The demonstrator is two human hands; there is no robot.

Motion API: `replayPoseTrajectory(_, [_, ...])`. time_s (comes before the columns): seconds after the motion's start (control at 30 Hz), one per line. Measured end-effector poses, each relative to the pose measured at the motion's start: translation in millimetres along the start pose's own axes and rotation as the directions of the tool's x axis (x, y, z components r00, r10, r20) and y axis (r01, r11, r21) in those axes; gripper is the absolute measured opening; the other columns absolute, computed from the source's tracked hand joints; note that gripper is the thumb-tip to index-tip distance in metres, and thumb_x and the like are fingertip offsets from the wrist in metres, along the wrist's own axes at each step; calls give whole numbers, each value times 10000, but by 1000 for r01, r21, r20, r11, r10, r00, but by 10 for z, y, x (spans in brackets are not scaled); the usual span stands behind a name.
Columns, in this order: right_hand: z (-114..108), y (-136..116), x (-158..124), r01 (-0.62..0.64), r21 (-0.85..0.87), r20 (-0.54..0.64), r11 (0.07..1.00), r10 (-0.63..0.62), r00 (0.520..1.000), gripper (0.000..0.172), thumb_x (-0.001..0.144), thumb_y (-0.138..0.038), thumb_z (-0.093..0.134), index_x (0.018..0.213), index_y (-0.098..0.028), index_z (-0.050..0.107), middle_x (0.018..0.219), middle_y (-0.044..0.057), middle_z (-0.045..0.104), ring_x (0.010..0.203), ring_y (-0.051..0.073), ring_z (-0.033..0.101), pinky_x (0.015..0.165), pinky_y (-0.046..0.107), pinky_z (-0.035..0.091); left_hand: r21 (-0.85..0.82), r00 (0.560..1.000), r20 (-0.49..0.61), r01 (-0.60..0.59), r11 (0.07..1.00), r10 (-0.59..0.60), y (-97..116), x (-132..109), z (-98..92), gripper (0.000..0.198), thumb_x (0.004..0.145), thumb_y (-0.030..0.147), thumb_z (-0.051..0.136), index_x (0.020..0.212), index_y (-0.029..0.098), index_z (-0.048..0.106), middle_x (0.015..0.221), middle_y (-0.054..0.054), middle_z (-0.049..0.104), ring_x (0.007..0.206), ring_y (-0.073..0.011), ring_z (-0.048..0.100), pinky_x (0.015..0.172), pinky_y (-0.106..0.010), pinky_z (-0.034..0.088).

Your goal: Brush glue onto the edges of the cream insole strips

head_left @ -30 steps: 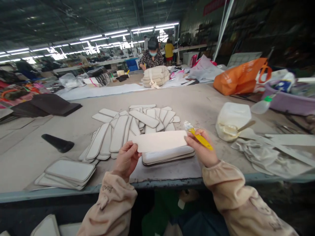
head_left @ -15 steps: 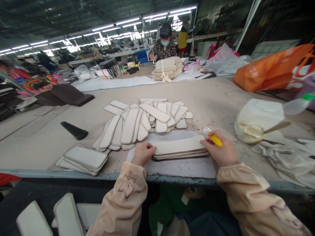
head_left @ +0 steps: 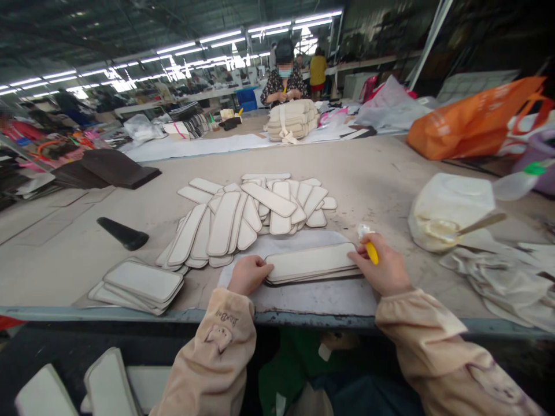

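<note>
A small stack of pale, dark-edged strips with rounded ends [head_left: 310, 263] lies on a white sheet [head_left: 321, 301] at the table's front. My left hand [head_left: 250, 274] is closed, thumb and fingers pinching the left end of the top strip. At its right end, my right hand [head_left: 384, 266] presses thumb and fingertips on the strip. That same hand also holds a yellow-handled brush [head_left: 372, 252], its white-smeared tip pointing up and away. Just beyond the stack spreads a loose heap of similar strips [head_left: 225, 222].
Shorter pale pieces [head_left: 145, 280] are stacked left, near a black tapered object [head_left: 122, 233]. On the right stand a cut white jug [head_left: 451, 202] with a stick in it, crumpled cloth [head_left: 498, 277] and an orange bag [head_left: 472, 124]. A co-worker [head_left: 284, 81] sits opposite behind bundled pieces [head_left: 291, 120].
The top strip, bowed and raised before, now lies flatter on the stack between my hands. The brush has tilted more upright. The co-worker's hands have come together.
</note>
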State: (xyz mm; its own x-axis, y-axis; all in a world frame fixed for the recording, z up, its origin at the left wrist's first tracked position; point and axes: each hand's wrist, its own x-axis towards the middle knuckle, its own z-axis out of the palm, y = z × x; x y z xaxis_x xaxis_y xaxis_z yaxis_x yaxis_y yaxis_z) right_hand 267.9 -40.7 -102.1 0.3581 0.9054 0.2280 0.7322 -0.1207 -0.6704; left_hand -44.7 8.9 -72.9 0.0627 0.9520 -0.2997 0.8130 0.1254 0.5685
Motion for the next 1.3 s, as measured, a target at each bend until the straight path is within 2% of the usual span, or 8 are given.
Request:
replayPoseTrajectory(0.37, [0, -65, -31, -46, 40, 33, 998, 45, 998, 251, 729, -251, 618, 938, -249, 479, 756, -32, 652, 676, 189, 645, 702, 329, 479, -145, 995, 96, 49, 988, -35, -45, 37, 32, 298, 711, 484, 601, 613, 204, 572, 446, 16, 554, 428, -142, 505, 458, -243, 351])
replayPoseTrajectory(0.77, [6, -71, -7, -48, 0, 47, 999, 48, 998, 246, 757, -233, 623, 934, -255, 452, 746, -38, 647, 697, 188, 638, 710, 313, 456, -86, 994, 112, 14, 996, -5, -44, 42, 25, 325, 732, 509, 576, 620, 204, 556, 448, 10, 570, 430, -144, 514, 461, -243, 345])
replayPoseTrajectory(0.93, [25, -57, 4, -48, -53, 51, 997, 50, 997, 250, 769, -250, 628, 951, -247, 456, 765, -18, 644, 715, 197, 638, 710, 313, 453, -112, 997, 73, 3, 994, 5, -53, 40, 26, 294, 720, 492, 602, 745, 203, 551, 476, 17, 598, 445, -160, 552, 472, -248, 361])
replayPoseTrajectory(1.07, [39, -51, 6, -55, -83, 48, 995, 59, 997, 269, 776, -272, 635, 979, -239, 462, 782, -5, 645, 724, 202, 637, 723, 318, 456, -148, 999, 29, -10, 989, 15, -93, 60, 39, 346, 689, 466, 641, 890, 192, 578, 498, 27, 604, 473, -173, 572, 479, -249, 356])
replayPoseTrajectory(1.2, [7, -73, -7, -44, -138, 49, 990, 51, 998, 263, 790, -272, 621, 1006, -231, 479, 800, 12, 653, 718, 206, 636, 714, 321, 461, -131, 999, 32, -14, 991, 19, -109, 76, 39, 349, 684, 472, 640, 895, 198, 597, 503, 39, 588, 480, -167, 558, 482, -249, 344])
replayPoseTrajectory(1.3, [-30, -138, -51, 39, -249, 23, 968, -34, 999, 215, 824, -276, 579, 1022, -225, 513, 829, 58, 659, 759, 238, 634, 688, 338, 466, -102, 999, 12, -37, 994, 39, -103, 84, 26, 345, 676, 487, 638, 874, 207, 601, 512, 44, 583, 487, -164, 547, 484, -251, 326])
